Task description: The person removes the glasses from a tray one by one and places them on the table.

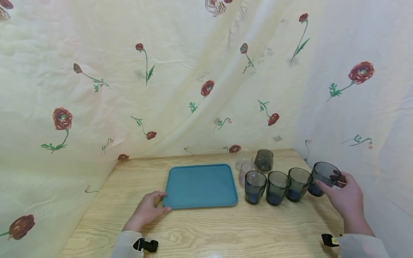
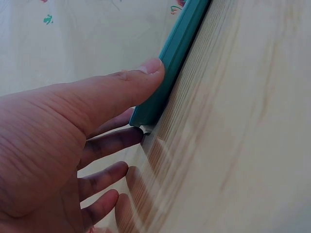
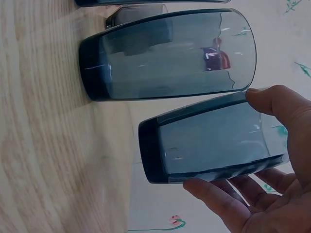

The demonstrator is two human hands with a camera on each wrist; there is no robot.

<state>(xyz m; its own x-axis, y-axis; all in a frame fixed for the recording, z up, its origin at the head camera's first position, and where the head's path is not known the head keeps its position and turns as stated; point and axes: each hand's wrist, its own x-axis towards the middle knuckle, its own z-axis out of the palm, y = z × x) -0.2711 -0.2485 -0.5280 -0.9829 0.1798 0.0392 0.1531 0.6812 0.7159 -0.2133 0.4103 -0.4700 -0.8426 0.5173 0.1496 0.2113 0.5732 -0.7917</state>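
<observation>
My left hand is at the near left corner of a blue tray, which lies flat on the table. In the left wrist view the thumb presses the rim of the tray and a finger lies behind its corner; the other fingers are spread. My right hand grips a smoky grey drinking glass at the right end of a row. From the right wrist, this glass is slightly tilted, its base off the table, with thumb and fingers on opposite sides. Beside it stands another grey glass.
Two more grey glasses, one in mid-row and one near the tray, stand upright. Behind them are a rounder dark glass and clear glasses. A flowered cloth hangs around the wooden table.
</observation>
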